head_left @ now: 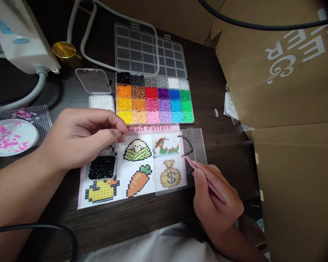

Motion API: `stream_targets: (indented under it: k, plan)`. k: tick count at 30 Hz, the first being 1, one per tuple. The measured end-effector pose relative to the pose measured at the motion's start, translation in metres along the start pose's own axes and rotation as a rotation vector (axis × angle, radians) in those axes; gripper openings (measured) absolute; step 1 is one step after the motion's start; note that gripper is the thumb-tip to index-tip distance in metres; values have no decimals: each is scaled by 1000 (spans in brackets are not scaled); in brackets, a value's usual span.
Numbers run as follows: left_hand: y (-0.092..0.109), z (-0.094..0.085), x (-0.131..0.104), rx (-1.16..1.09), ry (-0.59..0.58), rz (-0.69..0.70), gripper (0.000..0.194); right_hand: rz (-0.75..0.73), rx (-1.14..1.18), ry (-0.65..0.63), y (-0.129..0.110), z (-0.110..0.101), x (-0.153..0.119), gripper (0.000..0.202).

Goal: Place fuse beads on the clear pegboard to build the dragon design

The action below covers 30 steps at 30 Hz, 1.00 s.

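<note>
My right hand [217, 196] holds pink tweezers [207, 181], their tips at the clear pegboard [199, 136]. On that board a curved line of black beads [190, 142] runs down to near the tips. Beneath the board lies a Bead Pattern sheet [137, 174] with a carrot, a money bag and other pixel pictures. My left hand [82, 138] hovers over the sheet's left side, thumb and forefinger closed together; anything between them is hidden. Just below it sits a small clear box of black beads [101, 168].
Behind the sheet stands an open, sectioned bead case [158, 97] with many colours. A small open box of white beads [101, 103] is beside it. At left, a white dish [13, 138] holds pink and white beads. Cardboard walls [297, 182] rise at right; cables cross the table.
</note>
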<state>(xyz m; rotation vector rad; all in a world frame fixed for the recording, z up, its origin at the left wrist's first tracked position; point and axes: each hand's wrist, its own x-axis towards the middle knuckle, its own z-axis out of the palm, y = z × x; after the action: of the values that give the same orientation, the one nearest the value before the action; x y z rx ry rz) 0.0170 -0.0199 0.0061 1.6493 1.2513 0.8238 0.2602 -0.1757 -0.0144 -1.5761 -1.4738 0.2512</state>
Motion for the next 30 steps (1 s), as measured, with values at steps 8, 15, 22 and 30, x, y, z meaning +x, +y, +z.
stream_targets:
  k: [8, 15, 22, 30]
  plan:
    - [-2, -2, 0, 18, -10, 1, 8, -3, 10, 2, 2, 0, -2, 36]
    - [-1, -4, 2, 7, -48, 13, 6, -12, 12, 22, 1, -1, -3, 35]
    - [-2, -6, 2, 12, -69, 23, 8, -2, -5, 8, -1, 0, -2, 31]
    - [-8, -4, 3, 25, -51, 48, 11, -1, -22, -14, -5, 0, 2, 31]
